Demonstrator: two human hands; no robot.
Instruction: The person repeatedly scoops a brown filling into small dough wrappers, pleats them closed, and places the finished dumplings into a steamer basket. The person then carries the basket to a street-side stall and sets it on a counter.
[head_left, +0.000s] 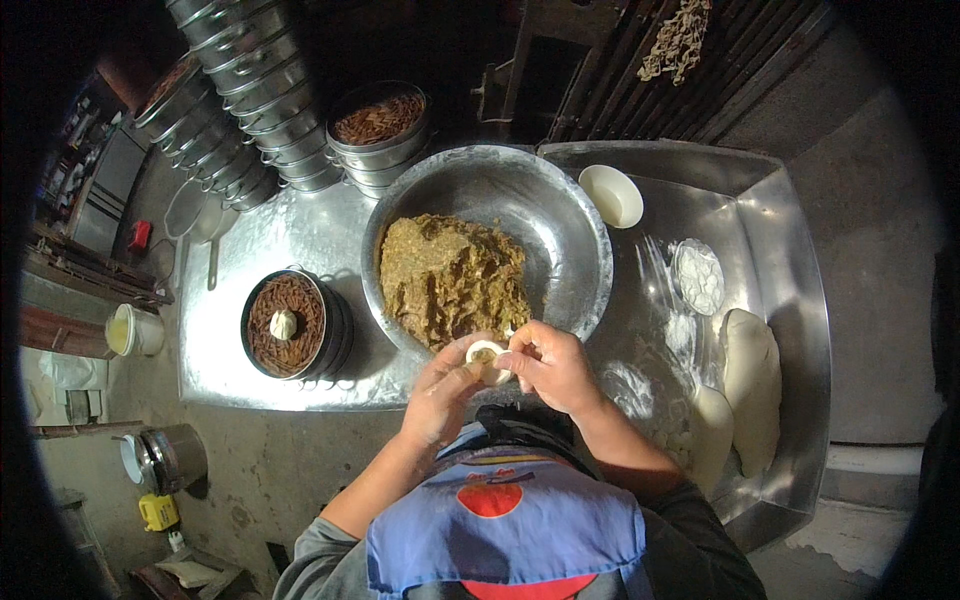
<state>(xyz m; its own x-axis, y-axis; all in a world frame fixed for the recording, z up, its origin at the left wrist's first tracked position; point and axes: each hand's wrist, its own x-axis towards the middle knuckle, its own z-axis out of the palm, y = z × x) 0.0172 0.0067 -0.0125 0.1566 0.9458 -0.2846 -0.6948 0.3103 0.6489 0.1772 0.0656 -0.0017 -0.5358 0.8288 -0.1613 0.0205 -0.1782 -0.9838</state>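
Note:
Between my two hands is a small round dough wrapper (487, 352) with filling showing in its open centre. My left hand (444, 388) cups it from the left, thumb at the near side. The fingertips of my right hand (553, 364) pinch its right rim. Just beyond the hands stands a large metal basin (561, 247), floury along its rim. A mound of yellow-brown filling (450, 277) fills the basin's left part. One pleated bun (283, 325) rests on the brown, needle-like lining of a round steamer (330, 337) to the left.
Stacked metal steamers (262, 82) stand at the back left, with a ladle (212, 262) near them. On the right lie a white bowl (610, 196), a dish of flour (699, 277), dough slabs (752, 390) and small dough pieces (671, 442). A raised metal edge (806, 300) bounds the table's right side.

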